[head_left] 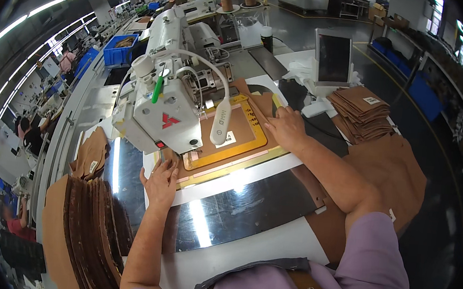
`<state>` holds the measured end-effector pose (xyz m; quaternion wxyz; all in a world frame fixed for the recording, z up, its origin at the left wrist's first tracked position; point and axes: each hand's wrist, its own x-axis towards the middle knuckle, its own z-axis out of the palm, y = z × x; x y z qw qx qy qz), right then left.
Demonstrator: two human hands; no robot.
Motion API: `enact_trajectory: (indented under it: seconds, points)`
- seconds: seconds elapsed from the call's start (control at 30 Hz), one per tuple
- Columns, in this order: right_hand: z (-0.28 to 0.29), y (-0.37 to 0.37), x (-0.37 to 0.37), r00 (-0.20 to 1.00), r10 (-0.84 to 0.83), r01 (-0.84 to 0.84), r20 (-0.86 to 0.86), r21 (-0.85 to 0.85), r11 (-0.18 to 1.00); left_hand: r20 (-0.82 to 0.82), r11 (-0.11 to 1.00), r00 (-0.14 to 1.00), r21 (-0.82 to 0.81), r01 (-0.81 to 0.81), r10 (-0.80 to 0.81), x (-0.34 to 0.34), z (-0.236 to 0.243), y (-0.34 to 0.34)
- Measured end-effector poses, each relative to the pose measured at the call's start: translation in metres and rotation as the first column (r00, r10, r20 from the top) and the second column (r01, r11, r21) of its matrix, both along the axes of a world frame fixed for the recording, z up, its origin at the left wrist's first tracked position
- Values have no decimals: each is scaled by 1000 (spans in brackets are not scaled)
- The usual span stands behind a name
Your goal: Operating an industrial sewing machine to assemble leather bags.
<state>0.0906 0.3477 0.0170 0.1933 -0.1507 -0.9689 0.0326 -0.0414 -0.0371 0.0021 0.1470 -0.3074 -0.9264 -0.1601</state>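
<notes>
A white industrial sewing machine (157,109) stands in the middle, over a yellow frame template (254,129) with brown leather and a small white label inside it. The frame lies on a larger board (208,182) with pale yellow strips and a white border. My left hand (160,181) rests at the board's left corner, fingers apart, just below the machine head; what lies under its fingertips is partly hidden. My right hand (287,129) lies on the right side of the board beside the yellow frame, fingers spread and slightly bent. A shiny metal plate (259,203) lies under the board.
Tall leather stacks (65,223) stand at my left, more brown pieces (357,112) at the right. A small screen (331,59), a blue crate (119,50) and thread cones (227,2) sit farther back. Co-workers (31,136) work along the left; shelving (418,62) lines the right.
</notes>
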Motion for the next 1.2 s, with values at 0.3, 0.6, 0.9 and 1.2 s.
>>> enact_trajectory:
  seconds: [0.3, 0.6, 0.9, 1.2]
  points:
    - [8, 30, 35, 997, -62, 48, -38, -303, 952, -378, 974, 902, -167, 154, -207, 68, 41, 4]
    - [81, 154, 250, 918, -150, 22, -368, -329, 944, -461, 743, 601, -234, 627, -653, 218, 77, 96]
    - [44, 227, 508, 834, -511, 408, -209, -390, 826, -116, -95, -86, 76, 993, -990, 315, 69, 181]
    - [37, 159, 348, 853, -460, 364, -247, -352, 863, 59, 455, 451, 127, 881, -890, 218, 46, 140]
